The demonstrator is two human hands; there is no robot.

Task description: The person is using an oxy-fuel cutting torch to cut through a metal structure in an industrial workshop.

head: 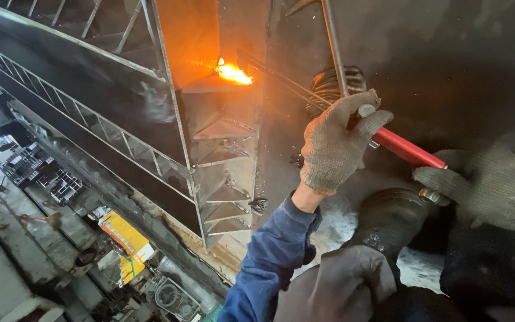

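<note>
My left hand (336, 143), in a grey knit glove with a blue sleeve, grips the middle of a long cutting torch (287, 80). My right hand (489, 185), also gloved, holds the torch's red handle (405, 147) at the rear. The torch's tip meets a steel bracket (210, 83) at the top centre, where a bright orange flame (232, 73) glows on the metal. A thin metal rod (334, 48) runs upward past my left hand.
A steel frame with triangular stiffener plates (225, 179) stands below the flame. Long railed steel beams (84, 113) run off to the left. Far below lie a yellow box (123, 238) and machinery. My dark-clad knees (382, 226) fill the lower right.
</note>
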